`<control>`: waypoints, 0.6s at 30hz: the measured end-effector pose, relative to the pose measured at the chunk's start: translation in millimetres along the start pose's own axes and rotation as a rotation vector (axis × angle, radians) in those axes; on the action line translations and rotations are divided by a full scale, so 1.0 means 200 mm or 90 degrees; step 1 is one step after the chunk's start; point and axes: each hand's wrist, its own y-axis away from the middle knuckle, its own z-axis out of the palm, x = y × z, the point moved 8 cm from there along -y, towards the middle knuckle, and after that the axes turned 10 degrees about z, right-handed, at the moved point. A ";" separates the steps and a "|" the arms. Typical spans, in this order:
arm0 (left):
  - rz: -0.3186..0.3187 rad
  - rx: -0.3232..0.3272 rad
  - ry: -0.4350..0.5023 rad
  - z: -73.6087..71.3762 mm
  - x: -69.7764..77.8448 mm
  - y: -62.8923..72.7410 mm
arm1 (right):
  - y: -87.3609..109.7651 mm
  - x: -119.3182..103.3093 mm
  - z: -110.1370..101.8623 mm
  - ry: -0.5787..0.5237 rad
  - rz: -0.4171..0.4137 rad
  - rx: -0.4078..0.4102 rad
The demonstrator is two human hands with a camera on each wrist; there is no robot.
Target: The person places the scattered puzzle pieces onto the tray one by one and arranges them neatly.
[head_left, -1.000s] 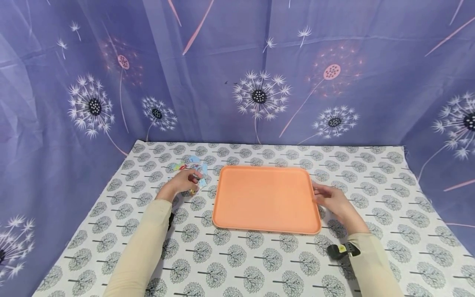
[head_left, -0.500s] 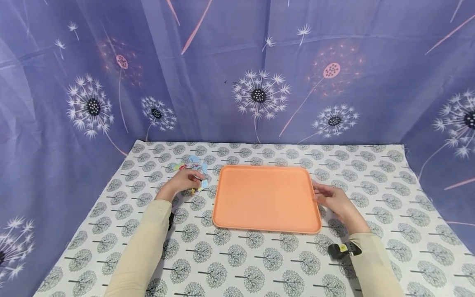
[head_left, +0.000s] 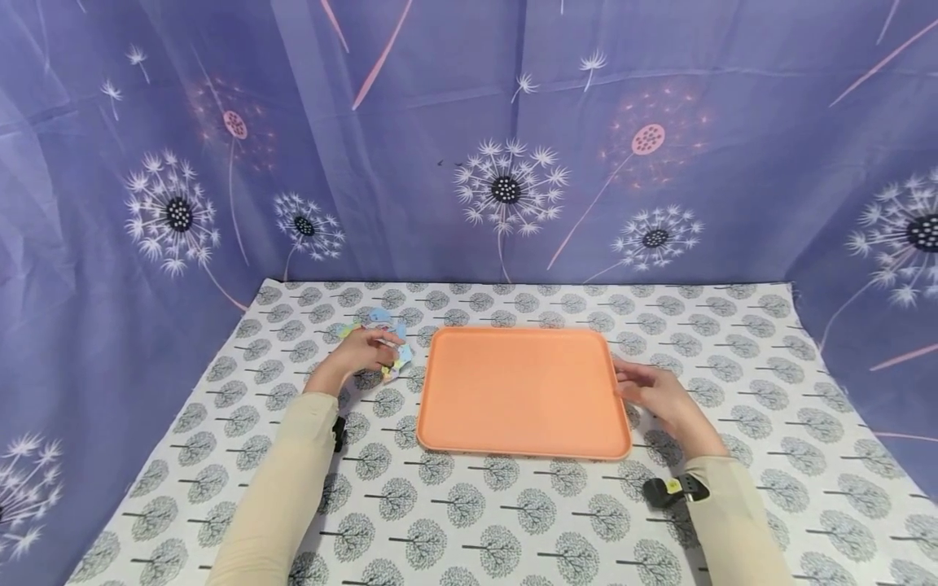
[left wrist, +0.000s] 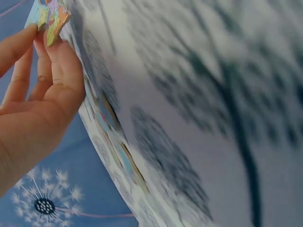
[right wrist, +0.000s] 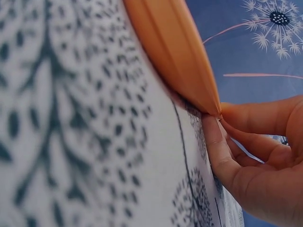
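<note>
Between its thumb and fingertips my left hand (head_left: 361, 352) pinches a colourful flat puzzle piece (left wrist: 57, 21); in the left wrist view it shows yellow, orange and pale blue with a tan edge. More puzzle pieces (head_left: 380, 314) in light blue, yellow-green and red lie on the cloth just beyond that hand, which partly hides them. An orange rectangular tray (head_left: 523, 395) lies bare in the middle. My right hand (head_left: 655, 397) holds the tray's right rim, thumb and fingers meeting at its edge in the right wrist view.
A white cloth (head_left: 469, 521) printed with grey trees covers the table. Purple-blue curtains (head_left: 410, 163) with dandelion prints stand behind and at both sides. A black strap device (head_left: 670, 491) sits at the right wrist.
The puzzle piece in my left hand has turned and tilted, so more of its blue and yellow face shows. My right hand and the tray stay put; the head view shifts slightly.
</note>
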 end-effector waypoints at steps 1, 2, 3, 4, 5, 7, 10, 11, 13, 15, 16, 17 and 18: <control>-0.003 0.007 0.015 0.01 0.01 0.00 | 0.00 0.00 0.00 -0.003 -0.001 0.001; -0.007 0.013 0.029 0.02 0.02 -0.01 | 0.00 0.00 0.00 -0.007 0.000 0.002; -0.012 0.018 0.044 0.03 0.03 -0.01 | 0.00 0.00 0.00 -0.008 -0.002 0.001; -0.014 0.023 0.059 0.04 0.04 -0.01 | 0.00 0.00 0.01 -0.011 -0.004 -0.001; -0.021 0.031 0.079 0.05 0.05 -0.02 | 0.00 0.00 0.01 -0.013 -0.005 -0.003; -0.028 0.041 0.114 0.08 0.09 -0.03 | -0.01 0.00 0.01 -0.013 -0.003 -0.003; -0.029 0.041 0.175 0.14 0.15 -0.07 | -0.01 0.00 0.01 -0.018 0.000 -0.005; -0.028 0.040 0.193 0.16 0.17 -0.08 | -0.01 0.00 0.01 -0.017 0.000 -0.004; -0.024 0.035 0.219 0.21 0.21 -0.10 | -0.01 0.00 0.01 -0.019 0.000 -0.003; -0.021 0.034 0.233 0.25 0.26 -0.12 | -0.01 0.00 0.00 -0.021 -0.004 -0.006; -0.020 0.033 0.238 0.28 0.27 -0.13 | -0.01 0.00 0.00 -0.022 -0.007 -0.007; -0.022 0.033 0.245 0.30 0.29 -0.14 | 0.00 0.00 0.00 -0.022 -0.010 -0.009; -0.022 0.031 0.250 0.33 0.30 -0.15 | 0.00 0.01 0.00 -0.021 -0.010 -0.009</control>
